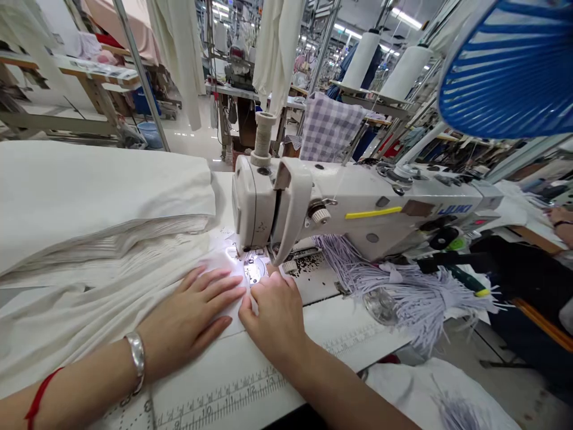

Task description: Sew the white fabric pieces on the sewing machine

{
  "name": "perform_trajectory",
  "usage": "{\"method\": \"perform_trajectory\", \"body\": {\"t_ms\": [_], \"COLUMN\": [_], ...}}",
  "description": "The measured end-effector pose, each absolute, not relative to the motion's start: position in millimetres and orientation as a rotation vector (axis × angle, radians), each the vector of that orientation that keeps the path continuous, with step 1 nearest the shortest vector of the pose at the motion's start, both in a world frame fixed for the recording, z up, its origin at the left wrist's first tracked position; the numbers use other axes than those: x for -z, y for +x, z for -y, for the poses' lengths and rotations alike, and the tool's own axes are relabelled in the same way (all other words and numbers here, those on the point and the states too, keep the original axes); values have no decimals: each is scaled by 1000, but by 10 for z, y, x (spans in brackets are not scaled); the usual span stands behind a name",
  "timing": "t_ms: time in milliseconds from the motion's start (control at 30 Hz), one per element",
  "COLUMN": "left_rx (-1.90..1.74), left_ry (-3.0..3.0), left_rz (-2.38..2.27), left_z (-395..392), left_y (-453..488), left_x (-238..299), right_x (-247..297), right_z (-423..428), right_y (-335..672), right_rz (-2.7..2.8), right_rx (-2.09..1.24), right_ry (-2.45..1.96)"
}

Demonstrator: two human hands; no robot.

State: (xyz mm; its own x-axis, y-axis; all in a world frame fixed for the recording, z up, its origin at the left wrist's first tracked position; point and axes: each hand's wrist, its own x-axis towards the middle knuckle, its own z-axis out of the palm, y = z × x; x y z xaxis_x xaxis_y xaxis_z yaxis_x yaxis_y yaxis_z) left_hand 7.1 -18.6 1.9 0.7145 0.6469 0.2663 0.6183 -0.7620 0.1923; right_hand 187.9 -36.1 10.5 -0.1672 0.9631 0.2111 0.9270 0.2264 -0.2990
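My left hand [192,316] lies flat on white fabric [147,292], its fingers stretched toward the needle area of a sewing machine [331,197]. Close beside it, my right hand [277,310] has its fingers curled, with thumb and forefinger pinching the fabric's edge just in front of the lit needle plate [254,270]. The presser foot and needle are partly hidden under the machine head. A spool of thread [263,134] stands on top of the head.
A stack of white fabric pieces [98,191] lies on the left. A bundle of pale lilac cords [416,298] rests at the right under the machine arm. A blue fan [510,71] stands at upper right. Ruler markings [233,400] run along the table front. A co-worker's hand [561,218] shows at far right.
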Motion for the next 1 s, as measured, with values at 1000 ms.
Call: {"method": "perform_trajectory", "body": {"t_ms": [1000], "left_rx": [-722], "left_ry": [2851], "left_rz": [-828], "left_z": [-354], "left_y": [-42], "left_x": [47], "right_x": [-45], "right_z": [141], "right_y": [1785], "right_rz": [2101], "right_rx": [161], "right_ry": [-1802]}}
